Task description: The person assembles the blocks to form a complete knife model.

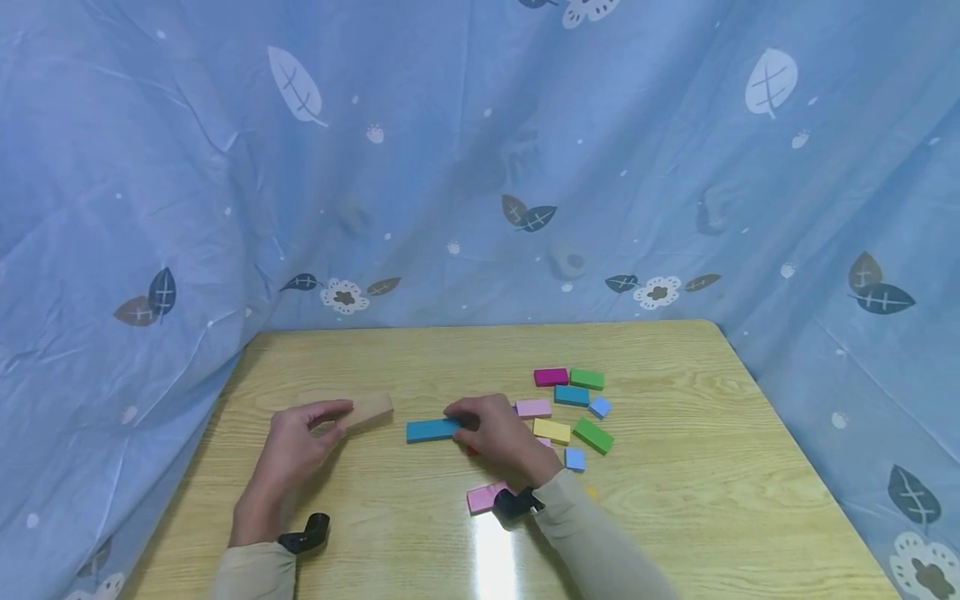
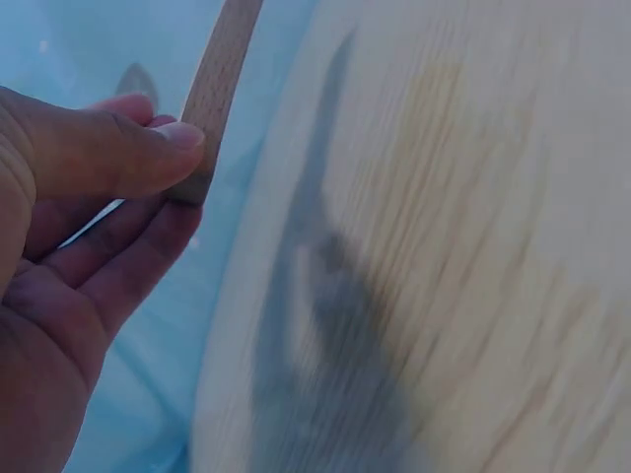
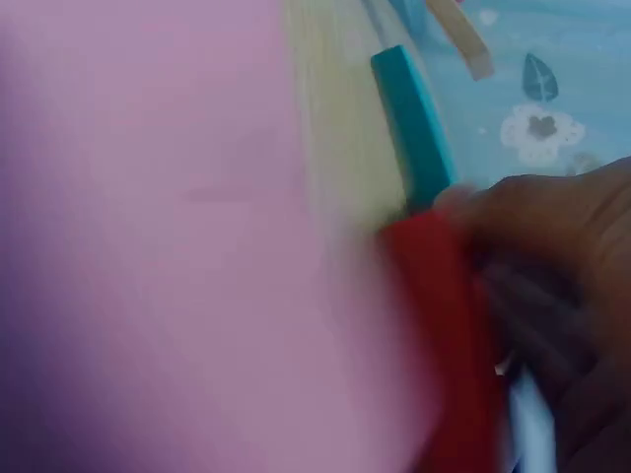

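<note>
My left hand pinches one end of a plain wooden block, held up over the left part of the table. In the left wrist view the thumb lies along one face of this block, with fingers behind it, and a shadow falls on the tabletop. Further right, my right hand grips the right end of a long blue block between thumb and fingers. A red block overlaps that end in the right wrist view and is mostly hidden under the hand in the head view.
Several coloured blocks lie right of my right hand, among them a yellow block, a green block and a magenta block. A pink block sits by the right wrist. Behind the wooden table hangs a blue curtain.
</note>
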{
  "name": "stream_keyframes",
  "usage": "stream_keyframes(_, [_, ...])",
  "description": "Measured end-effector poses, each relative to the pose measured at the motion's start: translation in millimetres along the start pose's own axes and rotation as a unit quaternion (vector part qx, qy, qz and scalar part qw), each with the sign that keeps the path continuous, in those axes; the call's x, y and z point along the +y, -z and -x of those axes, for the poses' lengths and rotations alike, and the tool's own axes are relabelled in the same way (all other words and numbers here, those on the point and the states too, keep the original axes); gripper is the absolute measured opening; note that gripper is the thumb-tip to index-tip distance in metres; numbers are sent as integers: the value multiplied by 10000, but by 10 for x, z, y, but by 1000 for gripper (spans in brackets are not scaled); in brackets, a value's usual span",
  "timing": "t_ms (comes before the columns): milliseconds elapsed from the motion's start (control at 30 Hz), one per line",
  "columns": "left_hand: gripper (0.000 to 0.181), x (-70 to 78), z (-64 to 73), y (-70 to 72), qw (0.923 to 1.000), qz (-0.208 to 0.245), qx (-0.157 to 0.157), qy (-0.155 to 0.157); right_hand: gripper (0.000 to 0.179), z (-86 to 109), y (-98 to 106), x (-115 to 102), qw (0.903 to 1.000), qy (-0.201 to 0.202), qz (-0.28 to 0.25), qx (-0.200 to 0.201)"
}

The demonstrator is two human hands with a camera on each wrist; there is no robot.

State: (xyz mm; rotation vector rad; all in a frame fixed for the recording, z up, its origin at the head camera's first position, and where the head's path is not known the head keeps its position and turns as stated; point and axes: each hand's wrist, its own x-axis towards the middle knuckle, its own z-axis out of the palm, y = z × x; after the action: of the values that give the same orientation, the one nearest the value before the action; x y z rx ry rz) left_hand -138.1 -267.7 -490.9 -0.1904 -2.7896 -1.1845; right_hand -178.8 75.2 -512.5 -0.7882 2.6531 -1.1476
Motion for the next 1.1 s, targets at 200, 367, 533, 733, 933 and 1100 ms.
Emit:
stream_keyframes(200, [36,102,-47,-172,9991,20,-385,-174,35,137,129,80,9997,-146,63,203])
stream_keyframes(367, [36,171,-72,-295,9975,27,-678,-182,34,202,206,131,9989,-195,238,359])
stream_keyframes(533, [38,206,-84,-365,9957,4,-887,-279,33,226,224,171,9982,-128,335,473])
stream_keyframes(733, [42,224,-89,-392,9954,-355,-785,-418,34,234,195,158,9986,-133,266,436])
stream_keyframes(933, [41,220,-76,-380,9943,-505,-742,-574,34,229,167,123,9986,54,352,387])
stream_keyframes(1100, [40,218,-67,-370,9942,-491,-722,-634,34,216,140,105,9992,14,204,342])
